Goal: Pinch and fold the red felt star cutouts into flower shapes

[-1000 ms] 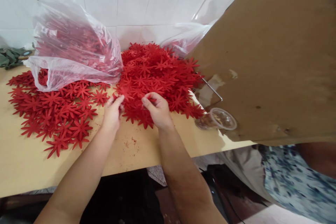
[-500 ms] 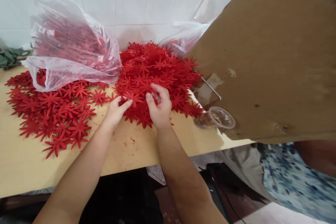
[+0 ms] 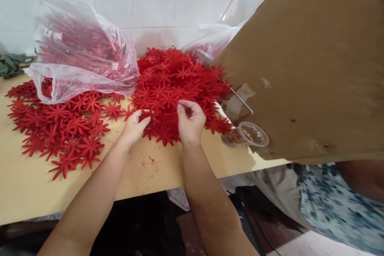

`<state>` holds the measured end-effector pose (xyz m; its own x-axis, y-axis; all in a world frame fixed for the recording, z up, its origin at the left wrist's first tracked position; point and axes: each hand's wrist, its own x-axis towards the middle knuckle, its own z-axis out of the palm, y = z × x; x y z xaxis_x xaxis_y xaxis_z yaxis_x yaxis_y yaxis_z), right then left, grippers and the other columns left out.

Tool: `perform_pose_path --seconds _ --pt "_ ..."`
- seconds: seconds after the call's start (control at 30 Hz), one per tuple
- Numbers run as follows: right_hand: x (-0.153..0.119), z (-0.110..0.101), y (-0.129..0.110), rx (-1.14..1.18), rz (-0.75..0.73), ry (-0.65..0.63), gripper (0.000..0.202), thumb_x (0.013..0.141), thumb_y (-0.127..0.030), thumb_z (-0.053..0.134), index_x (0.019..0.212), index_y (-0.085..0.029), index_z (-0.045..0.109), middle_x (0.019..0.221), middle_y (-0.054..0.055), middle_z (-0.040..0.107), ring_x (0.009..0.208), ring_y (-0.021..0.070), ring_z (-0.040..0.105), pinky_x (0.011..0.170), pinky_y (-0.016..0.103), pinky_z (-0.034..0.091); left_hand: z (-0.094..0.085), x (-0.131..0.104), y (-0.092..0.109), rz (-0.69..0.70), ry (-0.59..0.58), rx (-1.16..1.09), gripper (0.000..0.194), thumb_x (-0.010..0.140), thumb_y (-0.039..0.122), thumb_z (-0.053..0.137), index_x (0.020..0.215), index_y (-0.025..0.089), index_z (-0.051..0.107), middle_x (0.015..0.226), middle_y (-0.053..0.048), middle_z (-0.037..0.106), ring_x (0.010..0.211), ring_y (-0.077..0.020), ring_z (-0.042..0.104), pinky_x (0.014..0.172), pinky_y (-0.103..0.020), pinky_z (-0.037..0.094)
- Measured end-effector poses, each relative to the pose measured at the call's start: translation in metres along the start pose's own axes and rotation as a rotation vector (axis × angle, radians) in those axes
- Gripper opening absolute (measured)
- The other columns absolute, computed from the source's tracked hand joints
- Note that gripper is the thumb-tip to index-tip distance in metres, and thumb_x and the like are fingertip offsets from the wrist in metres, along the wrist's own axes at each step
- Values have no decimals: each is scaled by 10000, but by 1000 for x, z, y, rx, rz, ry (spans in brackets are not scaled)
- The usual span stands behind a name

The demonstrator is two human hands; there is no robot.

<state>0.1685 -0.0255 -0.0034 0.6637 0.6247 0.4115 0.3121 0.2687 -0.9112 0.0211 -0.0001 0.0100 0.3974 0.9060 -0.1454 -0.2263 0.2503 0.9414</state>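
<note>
My left hand (image 3: 134, 129) pinches a red star-shaped flower piece (image 3: 150, 115) between thumb and fingers, at the front of a big heap of red flower pieces (image 3: 168, 76). Held to the right of it, over the same heap, my right hand (image 3: 192, 125) has its thumb and forefinger pressed together. Whatever sits in that pinch is too small to make out. A second pile of red flower pieces (image 3: 67, 128) spreads across the table to the left of my left forearm.
A clear plastic bag (image 3: 87, 54) full of red pieces rests behind the left pile. On the right, a clear plastic cup (image 3: 255, 134) lies tilted beside a large brown board (image 3: 315, 68). Another bag (image 3: 214, 40) stands by the tiled wall. A person in a patterned garment (image 3: 327, 200) is at lower right.
My right hand has shifted right, away from my left hand, and its thumb and forefinger have closed together. My left hand stays nearly in place with the flower piece.
</note>
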Motion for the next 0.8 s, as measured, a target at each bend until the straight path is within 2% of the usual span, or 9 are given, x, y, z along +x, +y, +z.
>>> perform_pose_path --seconds 0.07,0.13,0.27,0.37,0.67,0.8 --pt "-2 -1 -4 -37 -72 -17 163 749 -313 563 819 -175 612 841 56 589 760 145 553 738 327 462 1 3 -2 23 36 17 105 677 137 579 781 133 573 648 22 594 574 -69 518 609 -210 419" --pt "-8 2 -10 -4 -99 -113 176 772 -331 547 827 -179 617 862 63 593 794 150 561 755 328 464 1 5 -3 39 73 17 51 691 110 558 736 125 577 618 29 590 536 -58 502 591 -201 415" --pt "-19 9 -21 95 -33 -395 211 793 -370 529 886 -201 615 904 57 617 855 152 583 796 328 465 2 5 -1 24 94 34 84 723 99 533 642 125 536 505 48 540 440 -49 455 503 -188 377" --pt "-23 12 -23 145 48 -537 246 773 -407 552 905 -208 610 916 51 625 859 151 589 786 319 474 2 3 1 37 91 96 155 746 100 523 596 132 497 435 64 479 392 -43 405 456 -184 335" --pt "-24 14 -18 185 169 -612 319 702 -457 613 895 -203 602 904 46 643 809 149 595 770 316 480 -5 1 10 65 141 270 250 821 170 446 584 171 369 418 77 384 385 -50 351 440 -194 285" --pt "-27 17 -18 215 184 -629 303 690 -452 622 861 -204 595 853 31 643 778 140 593 740 301 486 -8 3 3 83 116 366 243 816 242 458 606 183 352 444 80 345 409 -58 320 450 -204 256"
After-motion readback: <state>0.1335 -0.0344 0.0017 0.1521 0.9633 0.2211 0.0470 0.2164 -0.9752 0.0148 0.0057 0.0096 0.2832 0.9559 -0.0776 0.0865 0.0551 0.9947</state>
